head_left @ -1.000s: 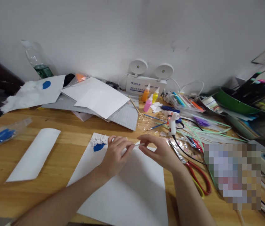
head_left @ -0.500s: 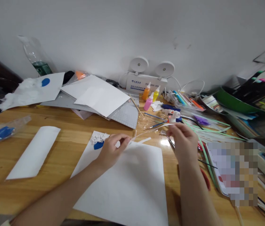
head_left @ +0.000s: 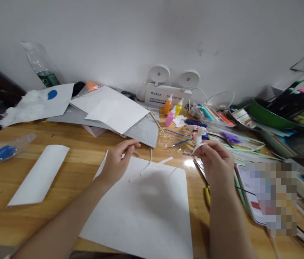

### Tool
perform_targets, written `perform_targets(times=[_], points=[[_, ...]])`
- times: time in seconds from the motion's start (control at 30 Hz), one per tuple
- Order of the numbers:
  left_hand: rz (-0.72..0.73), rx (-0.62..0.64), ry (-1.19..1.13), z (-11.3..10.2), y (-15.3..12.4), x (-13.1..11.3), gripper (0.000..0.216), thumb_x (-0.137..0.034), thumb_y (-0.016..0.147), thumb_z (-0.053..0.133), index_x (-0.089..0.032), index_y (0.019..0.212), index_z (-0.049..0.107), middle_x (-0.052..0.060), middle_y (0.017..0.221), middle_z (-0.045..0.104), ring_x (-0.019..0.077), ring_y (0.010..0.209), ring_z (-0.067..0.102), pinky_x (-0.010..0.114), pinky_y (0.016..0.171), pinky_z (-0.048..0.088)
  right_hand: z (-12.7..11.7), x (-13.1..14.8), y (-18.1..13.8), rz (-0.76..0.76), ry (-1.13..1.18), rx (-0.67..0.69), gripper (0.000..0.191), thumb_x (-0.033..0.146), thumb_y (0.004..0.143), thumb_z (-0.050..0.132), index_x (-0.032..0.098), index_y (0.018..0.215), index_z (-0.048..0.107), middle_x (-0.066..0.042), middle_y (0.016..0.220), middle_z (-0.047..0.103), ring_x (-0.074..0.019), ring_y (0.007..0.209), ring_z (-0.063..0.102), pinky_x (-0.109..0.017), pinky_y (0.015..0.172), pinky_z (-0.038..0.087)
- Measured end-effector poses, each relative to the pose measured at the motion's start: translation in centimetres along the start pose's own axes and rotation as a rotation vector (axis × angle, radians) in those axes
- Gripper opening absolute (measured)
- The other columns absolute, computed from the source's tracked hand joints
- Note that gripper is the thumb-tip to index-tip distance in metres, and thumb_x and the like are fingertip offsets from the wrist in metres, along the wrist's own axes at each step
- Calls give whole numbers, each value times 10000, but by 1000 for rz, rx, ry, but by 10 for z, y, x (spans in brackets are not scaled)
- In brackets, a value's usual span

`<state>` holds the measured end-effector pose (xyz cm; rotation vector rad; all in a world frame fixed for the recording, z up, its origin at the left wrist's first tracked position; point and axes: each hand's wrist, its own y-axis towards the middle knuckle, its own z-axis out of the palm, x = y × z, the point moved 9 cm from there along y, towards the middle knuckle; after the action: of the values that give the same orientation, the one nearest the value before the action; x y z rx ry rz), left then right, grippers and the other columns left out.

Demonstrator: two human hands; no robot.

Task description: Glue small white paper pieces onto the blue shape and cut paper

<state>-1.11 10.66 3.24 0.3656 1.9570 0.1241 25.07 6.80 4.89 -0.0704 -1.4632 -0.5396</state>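
Note:
My left hand (head_left: 118, 162) hovers over the upper left part of a large white paper sheet (head_left: 146, 216), fingers loosely stretched to the right and holding nothing that I can see. At the right, my right hand (head_left: 216, 160) pinches a thin white paper strip (head_left: 199, 146) between thumb and fingers. Its narrow tail hangs down toward the sheet's upper right corner. A short flat white strip (head_left: 165, 161) and a thin curled strip (head_left: 150, 157) lie by the sheet's top edge. Just behind my right fingers is a white hot glue gun (head_left: 199, 133).
Scissors (head_left: 207, 196) lie beside my right wrist, near a phone (head_left: 249, 201). A folded white paper (head_left: 40, 176) and a bagged blue piece (head_left: 4, 153) are at left. Behind stand small pink (head_left: 170, 118), orange and yellow bottles. Papers cover a grey cutting mat (head_left: 145, 133).
My left hand has let go of the strip and moved left and up. My right hand has shifted slightly right with the strip, whose free end now droops.

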Motion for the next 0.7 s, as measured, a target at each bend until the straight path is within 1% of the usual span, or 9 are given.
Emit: perform_targets(times=[0.1,0.17,0.23,0.33,0.43,0.5,0.57,0.63,0.7], points=[[117,-86,1,-14,4,-14,224,-264,823,433,-185,978,574,51,1079,570,159,1007,522,292,887,399,11,-5,-4,51,-53,136,40,212,701,571,181,682,587,27,567,515,-92,523,472,-223,507,367],[136,-132,9,-21,5,-17,218,-262,825,432,-191,964,583,46,1115,553,165,1077,470,317,937,366,23,-7,-10,91,-103,299,68,243,694,584,179,678,595,13,581,529,-103,524,474,-230,496,369],[123,-148,13,-24,6,-17,219,-265,833,413,-191,943,588,46,1098,558,163,1062,479,318,920,381,38,-5,-20,120,-116,499,106,275,703,580,176,669,598,-1,588,534,-112,528,475,-233,480,371],[129,-133,54,-23,5,-16,207,-262,834,411,-184,862,600,40,991,592,149,967,525,298,870,408,64,1,-39,159,-138,807,113,270,733,556,176,682,594,-9,610,546,-116,561,490,-235,508,392],[178,-92,168,-13,3,-16,157,-248,808,456,-190,850,595,30,937,600,151,917,531,303,839,412,82,-3,-57,204,-290,1034,134,281,754,529,169,715,592,-20,664,575,-119,616,513,-241,581,421],[216,-36,283,-1,1,-13,149,-225,792,470,-194,878,588,29,927,604,164,914,520,323,835,399,87,-16,-65,243,-427,1104,174,307,766,501,166,743,601,-20,669,584,-115,605,511,-229,570,420],[222,42,403,14,0,-5,169,-204,786,465,-196,906,584,29,914,606,174,897,510,341,823,386,86,-35,-67,271,-580,1116,191,308,768,487,171,748,617,-11,639,590,-108,560,499,-213,514,396],[198,97,494,25,-1,5,189,-201,784,460,-198,926,584,26,894,605,179,867,504,343,796,381,79,-54,-62,263,-763,1060,195,302,754,497,176,703,636,-9,603,599,-110,523,495,-212,469,359],[177,121,553,33,0,13,196,-212,787,454,-198,929,588,23,871,601,179,842,500,337,773,376,69,-66,-49,221,-943,920,220,316,740,513,169,636,640,-18,568,599,-120,502,498,-225,461,337]])
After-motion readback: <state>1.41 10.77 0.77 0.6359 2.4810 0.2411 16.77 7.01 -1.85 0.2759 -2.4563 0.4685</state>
